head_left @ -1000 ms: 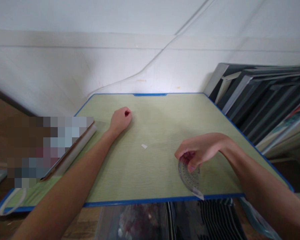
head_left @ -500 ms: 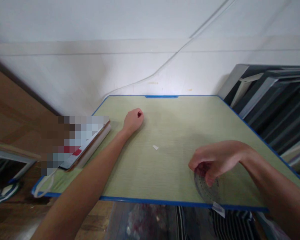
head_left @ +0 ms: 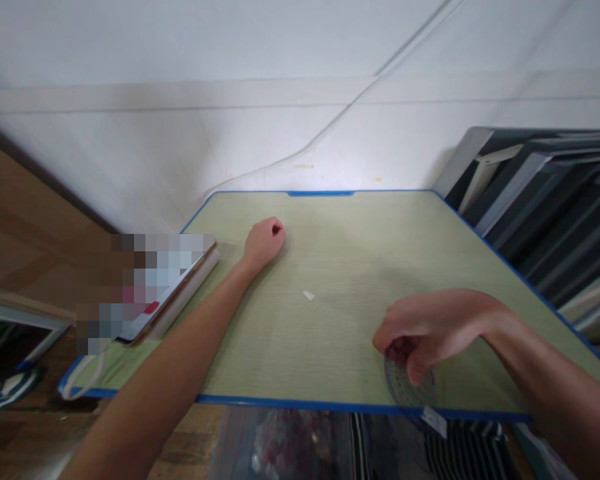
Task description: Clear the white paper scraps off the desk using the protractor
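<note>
My left hand (head_left: 264, 245) rests on the tabletop left of the middle, curled into a loose fist with nothing showing in it. My right hand (head_left: 430, 327) is bent down over the near right part of the table, thumb and fingers closed on a clear plastic protractor (head_left: 405, 383) with fine dark markings. The protractor is tilted, its lower end over the table's front edge. A small white label (head_left: 435, 421) shows at that end. Between the hands lies a small white scrap of paper (head_left: 309, 295).
The green tabletop (head_left: 330, 353) has a blue rim and stands against a white wall (head_left: 260, 140) with a cable. At left, a partly pixelated device (head_left: 155, 310) has a white cord (head_left: 97, 373). Dark panels (head_left: 545, 213) lean at right. A clear bin (head_left: 285, 443) sits below.
The view has shifted slightly. My right hand and the protractor sit a little lower; my left hand keeps its place on the table.
</note>
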`<state>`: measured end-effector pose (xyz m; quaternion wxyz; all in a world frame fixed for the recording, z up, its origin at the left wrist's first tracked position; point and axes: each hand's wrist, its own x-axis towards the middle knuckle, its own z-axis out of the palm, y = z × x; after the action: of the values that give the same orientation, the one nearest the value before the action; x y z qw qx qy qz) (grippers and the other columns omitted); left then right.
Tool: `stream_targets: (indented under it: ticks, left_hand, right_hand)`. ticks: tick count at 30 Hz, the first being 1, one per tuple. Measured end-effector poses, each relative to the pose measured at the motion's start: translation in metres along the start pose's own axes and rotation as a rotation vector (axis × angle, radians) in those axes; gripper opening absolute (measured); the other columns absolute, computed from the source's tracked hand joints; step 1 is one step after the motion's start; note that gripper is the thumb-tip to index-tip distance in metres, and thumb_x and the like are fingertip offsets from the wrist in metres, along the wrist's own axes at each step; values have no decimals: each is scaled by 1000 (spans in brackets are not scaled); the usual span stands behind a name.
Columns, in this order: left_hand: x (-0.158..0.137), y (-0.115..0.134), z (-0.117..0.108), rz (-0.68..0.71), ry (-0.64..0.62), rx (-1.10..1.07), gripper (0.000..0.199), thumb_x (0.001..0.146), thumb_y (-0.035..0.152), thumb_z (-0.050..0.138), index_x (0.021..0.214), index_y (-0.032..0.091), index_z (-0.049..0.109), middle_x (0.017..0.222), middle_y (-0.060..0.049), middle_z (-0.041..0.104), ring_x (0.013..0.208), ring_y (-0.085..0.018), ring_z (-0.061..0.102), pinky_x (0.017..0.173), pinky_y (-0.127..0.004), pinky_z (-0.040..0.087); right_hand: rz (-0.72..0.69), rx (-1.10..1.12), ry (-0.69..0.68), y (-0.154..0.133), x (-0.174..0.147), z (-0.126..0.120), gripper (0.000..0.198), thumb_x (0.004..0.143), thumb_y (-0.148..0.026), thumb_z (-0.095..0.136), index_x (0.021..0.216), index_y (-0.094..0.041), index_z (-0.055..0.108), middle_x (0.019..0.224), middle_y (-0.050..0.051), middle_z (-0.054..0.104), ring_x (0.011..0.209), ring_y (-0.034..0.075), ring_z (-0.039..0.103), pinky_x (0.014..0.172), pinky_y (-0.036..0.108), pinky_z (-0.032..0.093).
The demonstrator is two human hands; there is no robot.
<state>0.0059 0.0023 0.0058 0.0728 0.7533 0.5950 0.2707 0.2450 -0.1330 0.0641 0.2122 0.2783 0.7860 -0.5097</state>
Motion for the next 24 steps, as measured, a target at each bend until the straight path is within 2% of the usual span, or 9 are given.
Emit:
stream_targets:
  ticks: [6,16,24]
  left_hand:
    - [0,-1,1,9,2,-4,22,73,22,39,75,15,60,78,-6,64,72,-15,53,70,-27,41]
    - [1,-3,1,18,12,-1,20,72,22,40,74,16,59,77,-5,64,71,-14,52,69,-27,40]
    - [1,-3,1,8,15,-14,20,72,22,40,74,16,60,77,-5,64,71,-15,52,70,-27,41]
  right_hand:
    - [22,-28,4,-2,0,0,31,70,-43,62,63,-14,52,58,-1,49,55,10,46,48,21,31]
    - [-6,66,-19,4,2,0,34,69,-44,63,61,-14,48,55,-3,47,54,9,46,47,20,32]
    - [31,115,-23,7,2,-1,36,68,-45,64,62,-14,47,55,-4,48,52,8,45,47,20,33]
